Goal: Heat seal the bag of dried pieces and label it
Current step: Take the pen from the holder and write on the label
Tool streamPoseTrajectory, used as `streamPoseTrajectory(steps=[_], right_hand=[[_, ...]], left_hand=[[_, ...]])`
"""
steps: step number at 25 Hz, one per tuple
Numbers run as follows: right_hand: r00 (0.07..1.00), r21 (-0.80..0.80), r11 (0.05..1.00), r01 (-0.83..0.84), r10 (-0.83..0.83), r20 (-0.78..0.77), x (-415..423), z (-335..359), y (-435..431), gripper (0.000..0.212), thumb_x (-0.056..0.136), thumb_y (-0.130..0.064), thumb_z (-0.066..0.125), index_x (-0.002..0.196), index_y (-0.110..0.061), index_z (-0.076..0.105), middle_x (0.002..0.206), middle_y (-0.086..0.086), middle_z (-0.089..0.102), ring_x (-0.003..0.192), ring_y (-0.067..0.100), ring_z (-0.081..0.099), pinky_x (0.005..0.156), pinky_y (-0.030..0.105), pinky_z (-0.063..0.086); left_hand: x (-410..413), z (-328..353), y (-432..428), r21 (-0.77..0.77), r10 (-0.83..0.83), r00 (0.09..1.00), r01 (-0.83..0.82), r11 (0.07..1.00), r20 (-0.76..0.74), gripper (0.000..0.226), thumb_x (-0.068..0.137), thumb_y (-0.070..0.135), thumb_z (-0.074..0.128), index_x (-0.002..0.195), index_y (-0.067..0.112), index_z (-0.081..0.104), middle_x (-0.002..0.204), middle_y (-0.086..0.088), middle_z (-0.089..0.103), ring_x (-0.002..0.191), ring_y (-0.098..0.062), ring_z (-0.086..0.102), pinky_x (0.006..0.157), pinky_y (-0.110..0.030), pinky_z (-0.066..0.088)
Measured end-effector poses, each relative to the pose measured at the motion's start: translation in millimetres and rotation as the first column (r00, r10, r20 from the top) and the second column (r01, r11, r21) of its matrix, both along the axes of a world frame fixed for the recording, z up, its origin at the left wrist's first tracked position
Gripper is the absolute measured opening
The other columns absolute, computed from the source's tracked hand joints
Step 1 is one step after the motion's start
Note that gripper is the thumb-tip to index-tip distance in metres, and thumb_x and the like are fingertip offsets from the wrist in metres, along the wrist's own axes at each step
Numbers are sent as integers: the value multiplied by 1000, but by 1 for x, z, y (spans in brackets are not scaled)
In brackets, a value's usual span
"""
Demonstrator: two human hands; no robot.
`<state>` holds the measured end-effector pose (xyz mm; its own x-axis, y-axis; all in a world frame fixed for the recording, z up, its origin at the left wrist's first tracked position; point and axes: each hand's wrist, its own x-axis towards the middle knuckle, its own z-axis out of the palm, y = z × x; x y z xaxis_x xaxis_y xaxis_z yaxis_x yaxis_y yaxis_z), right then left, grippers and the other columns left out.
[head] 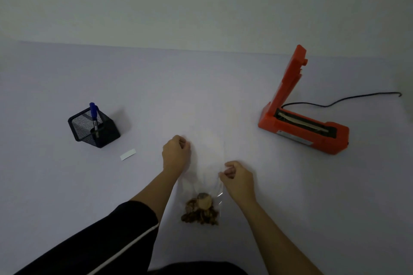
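Observation:
A clear plastic bag (pixel 206 161) lies flat on the pale table in front of me, hard to make out against the surface. Brown dried pieces (pixel 200 212) are bunched in its near end. My left hand (pixel 176 152) pinches the bag's left edge near the far, open end. My right hand (pixel 238 176) pinches the right edge, closer to me. An orange heat sealer (pixel 299 127) stands at the right with its arm raised. A small white label (pixel 127 154) lies to the left of the bag.
A black mesh pen holder (pixel 95 127) with a blue marker (pixel 93 116) stands at the left. The sealer's black cord (pixel 348 98) trails off to the right along the table. A pale wall rises behind the table's far edge.

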<state>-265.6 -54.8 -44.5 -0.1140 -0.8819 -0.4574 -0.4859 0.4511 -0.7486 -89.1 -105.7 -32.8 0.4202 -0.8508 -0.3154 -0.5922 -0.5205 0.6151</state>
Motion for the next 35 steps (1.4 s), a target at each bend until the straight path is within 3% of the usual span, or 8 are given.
streamPoseTrajectory(steps=[2,5,12,16,20,24,32,35], right_hand=[[998,-50,999,20,-23,-55,4,8,-3,33,75,-15,73,106,-9,62,84,-1,59,78,14,57,73,21,43],[986,-313,942,121,-149,-69,12,36,-19,28,79,-9,66,107,-8,62,101,5,59,90,13,53,81,20,40],[995,-522,852,51,-1,95,104,86,-70,15,87,-9,58,100,-12,65,96,-2,64,85,8,59,77,5,44],[976,-533,833,-148,209,56,184,86,-90,16,89,-12,55,102,-11,65,103,6,66,85,8,59,82,21,48],[914,-438,814,-381,402,-48,249,88,-106,28,92,-20,53,118,-10,59,116,11,63,101,17,59,95,32,47],[800,-326,734,-596,576,-168,302,84,-122,45,92,-27,54,134,-14,45,133,12,53,120,25,50,100,34,39],[822,-399,743,-537,567,-53,329,96,-131,21,84,-14,65,104,-11,69,101,7,72,96,17,65,92,33,50],[878,-488,781,-389,475,60,316,129,-133,19,85,-13,63,103,-10,68,97,6,71,78,8,67,78,16,52]], left_hand=[[5,2,3,-33,-13,1000,12,999,-15,21,89,17,54,101,3,63,91,-12,67,85,-26,61,73,-27,44],[19,25,4,-163,-66,998,62,985,-19,26,91,17,53,112,4,61,102,-12,67,84,-19,60,75,-23,42],[135,96,30,-444,-36,994,80,893,107,23,92,10,52,110,2,63,98,-12,68,81,-12,57,74,-20,42],[206,96,45,-387,125,980,-57,920,153,24,93,10,49,111,0,61,105,-18,66,86,-21,59,74,-26,45],[234,79,46,-143,131,989,-119,982,70,40,96,19,43,133,1,43,128,-20,56,112,-31,55,91,-33,43],[243,69,35,-133,30,1000,-29,991,6,31,97,15,40,128,8,43,119,-15,63,97,-29,62,63,-14,35],[251,65,33,-97,53,999,-54,994,-12,32,97,17,40,128,6,41,114,-15,65,91,-28,61,58,-14,32],[253,72,38,-50,58,998,-60,997,-35,50,98,28,38,141,5,27,135,-14,52,116,-28,52,81,-20,41]])
